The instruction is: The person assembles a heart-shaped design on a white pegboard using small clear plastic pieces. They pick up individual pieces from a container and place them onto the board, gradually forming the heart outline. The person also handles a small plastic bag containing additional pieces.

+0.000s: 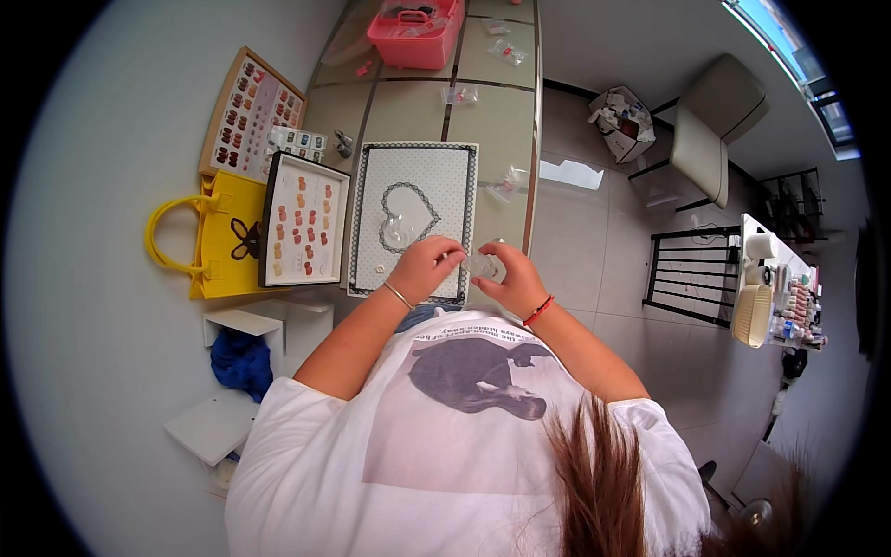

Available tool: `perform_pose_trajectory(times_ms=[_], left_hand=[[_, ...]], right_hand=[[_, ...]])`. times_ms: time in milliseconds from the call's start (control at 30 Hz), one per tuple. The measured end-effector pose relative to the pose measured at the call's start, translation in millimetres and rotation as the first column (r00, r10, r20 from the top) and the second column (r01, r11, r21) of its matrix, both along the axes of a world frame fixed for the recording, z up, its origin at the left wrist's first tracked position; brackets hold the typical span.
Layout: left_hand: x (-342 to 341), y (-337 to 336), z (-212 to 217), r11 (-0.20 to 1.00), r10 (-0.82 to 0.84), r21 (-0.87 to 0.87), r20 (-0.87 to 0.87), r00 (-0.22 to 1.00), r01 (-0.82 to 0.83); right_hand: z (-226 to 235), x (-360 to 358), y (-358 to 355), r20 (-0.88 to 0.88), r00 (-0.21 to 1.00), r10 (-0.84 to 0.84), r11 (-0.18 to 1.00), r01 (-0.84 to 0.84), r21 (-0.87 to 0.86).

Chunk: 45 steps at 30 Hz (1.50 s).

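Observation:
Over the near right edge of a white dotted mat point(371, 186) with a black lace border, my two hands meet around a small clear plastic packet point(485, 267). My left hand point(425, 267) is closed, its thumb and fingertips pinched at the packet's left side. Curled around the other side, my right hand point(516, 281) grips it between thumb and fingers. What the packet contains is too small to make out. Another clear piece point(399, 230) lies inside the mat's heart outline. A tiny pale item point(380, 269) rests near the mat's left edge.
Left of the mat stand a framed nail-sample board point(325, 265), a wooden sample case point(223, 153) and a yellow bag point(218, 269). A pink toolbox point(418, 51) sits at the far end. Several small packets point(506, 186) lie along the table's right side. A chair point(701, 148) stands far right.

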<state>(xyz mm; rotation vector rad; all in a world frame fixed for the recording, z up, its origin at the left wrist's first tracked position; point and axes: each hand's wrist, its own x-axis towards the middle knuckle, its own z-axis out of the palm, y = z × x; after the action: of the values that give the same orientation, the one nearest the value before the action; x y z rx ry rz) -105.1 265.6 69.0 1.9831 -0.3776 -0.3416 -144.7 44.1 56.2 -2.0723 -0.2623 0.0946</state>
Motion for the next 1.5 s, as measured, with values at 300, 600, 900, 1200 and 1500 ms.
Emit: perform_pose_trajectory(times_ms=[300, 600, 900, 1200, 1500], left_hand=[[28, 104, -147, 0.702, 0.268, 0.630, 0.198, 0.943, -0.332], [37, 126, -162, 0.619, 0.146, 0.752, 0.172, 0.974, -0.226], [11, 104, -155, 0.728, 0.096, 0.680, 0.027, 0.995, -0.089], [6, 58, -95, 0.963, 0.160, 0.238, -0.141, 0.977, -0.123], [1, 1, 10, 0.993, -0.120, -0.024, -0.032, 0.992, 0.120]], right_hand=[[5, -1, -5, -0.108, 0.994, -0.021, 1.000, 0.019, -0.017], [4, 0, -4, -0.090, 0.996, -0.015, 1.000, 0.013, -0.015], [1, 0, 0, -0.085, 0.996, -0.020, 1.000, 0.020, -0.002], [7, -3, -1, -0.094, 0.995, -0.021, 1.000, 0.021, -0.002], [-1, -4, -1, -0.023, 1.000, 0.005, 1.000, -0.005, -0.008]])
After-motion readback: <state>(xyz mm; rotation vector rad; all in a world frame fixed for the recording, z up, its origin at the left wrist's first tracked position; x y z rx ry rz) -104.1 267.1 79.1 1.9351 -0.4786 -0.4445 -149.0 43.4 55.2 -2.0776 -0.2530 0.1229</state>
